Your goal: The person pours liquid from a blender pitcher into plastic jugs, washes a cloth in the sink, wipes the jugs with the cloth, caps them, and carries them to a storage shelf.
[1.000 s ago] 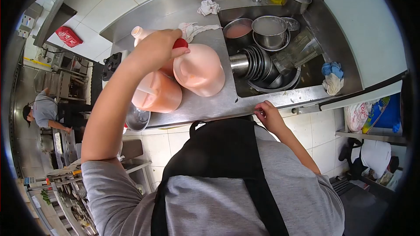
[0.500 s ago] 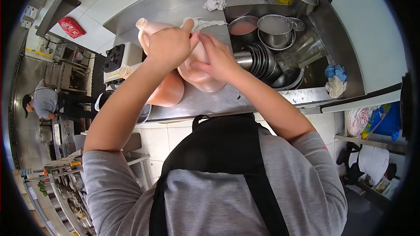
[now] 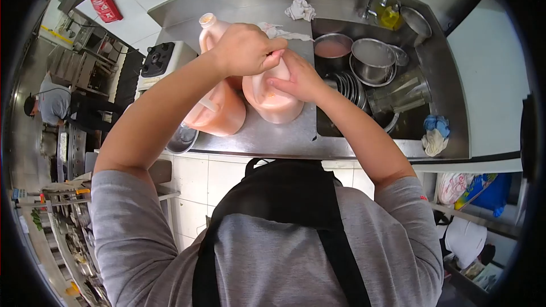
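A plastic jug (image 3: 277, 107) of pinkish-orange liquid stands on the steel counter in front of me. My right hand (image 3: 301, 78) is closed around its upper part near the handle. Over the jug's mouth, my left hand (image 3: 245, 50) is closed on the top, and the fingers hide whatever cap is there. Left of it stands a second jug (image 3: 226, 115) with similar liquid, partly behind my left forearm. Behind my left wrist, a third jug (image 3: 208, 29) shows its uncovered mouth.
To the right, the sink (image 3: 418, 136) holds metal pots (image 3: 372, 59), stacked pans and a clear blender jar (image 3: 401, 96). Cloths (image 3: 300, 9) lie at the back. A blender base (image 3: 165, 59) and metal bowl (image 3: 183, 138) stand left. A co-worker (image 3: 54, 102) is far left.
The view has shifted, so the counter and jugs appear lower and further right. My left hand has turned over the jug's top, while my right hand keeps its hold.
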{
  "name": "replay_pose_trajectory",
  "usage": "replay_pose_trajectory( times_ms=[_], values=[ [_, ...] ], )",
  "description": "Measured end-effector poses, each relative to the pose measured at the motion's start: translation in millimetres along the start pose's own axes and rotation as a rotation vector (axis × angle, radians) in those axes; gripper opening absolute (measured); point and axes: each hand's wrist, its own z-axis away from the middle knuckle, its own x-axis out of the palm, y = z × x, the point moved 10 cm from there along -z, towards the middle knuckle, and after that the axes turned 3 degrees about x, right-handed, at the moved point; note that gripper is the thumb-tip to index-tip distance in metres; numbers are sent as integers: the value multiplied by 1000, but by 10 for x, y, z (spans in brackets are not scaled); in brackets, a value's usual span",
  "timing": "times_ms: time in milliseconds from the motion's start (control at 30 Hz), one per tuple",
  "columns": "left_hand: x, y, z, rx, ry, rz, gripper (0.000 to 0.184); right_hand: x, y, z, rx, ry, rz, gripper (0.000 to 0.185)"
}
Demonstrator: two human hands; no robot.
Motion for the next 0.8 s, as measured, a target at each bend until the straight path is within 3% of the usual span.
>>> replay_pose_trajectory(
  times_ms=[133,200,267,367,433,567,667,733,800],
  values=[
    [-55,20,22,-23,36,-21,19,21,14,-39,-48,-54,14,69],
    [22,-67,72,-260,-54,-55,21,28,116,-51,45,-99,-63,68],
    [-26,6,150,-396,26,-111,31,63,92,-30,60,-177,-127,70],
    [-200,120,371,-569,122,-163,46,112,147,52,79,-99,-116,68],
    [-249,138,472,-645,172,-132,55,69,128,123,17,82,-144,65],
    [-182,93,487,-720,173,-8,49,197,55,211,36,64,-29,61],
    [-144,31,530,-732,154,0,38,207,196,289,152,153,-162,55],
    [-152,76,525,-583,198,133,29,164,271,347,221,215,-173,50],
    [-168,23,580,-590,270,170,28,209,391,361,231,147,-204,50]
  ],
)
